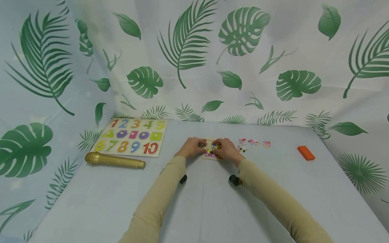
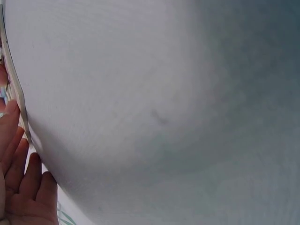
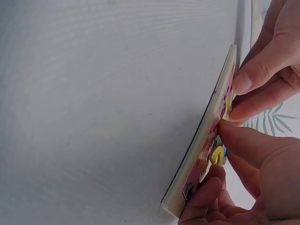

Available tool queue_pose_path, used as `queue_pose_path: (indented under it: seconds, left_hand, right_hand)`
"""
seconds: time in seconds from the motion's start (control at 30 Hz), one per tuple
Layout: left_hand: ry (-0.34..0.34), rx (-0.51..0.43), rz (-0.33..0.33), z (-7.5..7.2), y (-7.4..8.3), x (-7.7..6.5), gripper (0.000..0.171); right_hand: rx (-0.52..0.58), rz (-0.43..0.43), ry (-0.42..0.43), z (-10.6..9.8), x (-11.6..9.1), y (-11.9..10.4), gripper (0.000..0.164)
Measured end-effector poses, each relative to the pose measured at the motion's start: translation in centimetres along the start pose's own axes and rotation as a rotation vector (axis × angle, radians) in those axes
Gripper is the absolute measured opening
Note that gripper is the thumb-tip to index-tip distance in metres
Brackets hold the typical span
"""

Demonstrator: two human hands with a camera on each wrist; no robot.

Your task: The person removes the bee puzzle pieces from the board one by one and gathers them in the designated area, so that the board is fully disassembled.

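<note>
At left lies a board (image 1: 133,135) with the numbers 1 to 10, a gold microphone (image 1: 115,160) along its near edge. Mid-table, the left hand (image 1: 192,147) touches the small puzzle board (image 1: 209,157) — fingers apart, fairly straight. The right hand (image 1: 227,150) clamps thumb and fingertips on a yellow-and-blue piece (image 3: 218,154) over that board — loose pieces (image 1: 242,149) lie just beyond; an orange block (image 1: 306,153) sits far right.

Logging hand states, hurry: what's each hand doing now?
Left hand: open, touching the puzzle board.
Right hand: closed, pinching a puzzle piece.
</note>
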State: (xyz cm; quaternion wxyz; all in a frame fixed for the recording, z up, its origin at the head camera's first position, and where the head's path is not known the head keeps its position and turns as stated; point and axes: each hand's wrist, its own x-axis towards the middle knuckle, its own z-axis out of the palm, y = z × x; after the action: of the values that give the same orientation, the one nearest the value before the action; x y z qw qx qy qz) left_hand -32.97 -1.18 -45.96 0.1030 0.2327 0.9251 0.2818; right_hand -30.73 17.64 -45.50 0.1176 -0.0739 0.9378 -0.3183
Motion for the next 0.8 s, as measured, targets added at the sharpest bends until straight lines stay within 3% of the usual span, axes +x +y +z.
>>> queue_pose_path:
  seconds: [0.8]
  left_hand:
    - [0.006, -0.026, -0.001, 0.14, -0.11, -0.03, 0.04]
  right_hand:
    - [0.039, 0.0, 0.05, 0.43, -0.47, 0.28, 0.038]
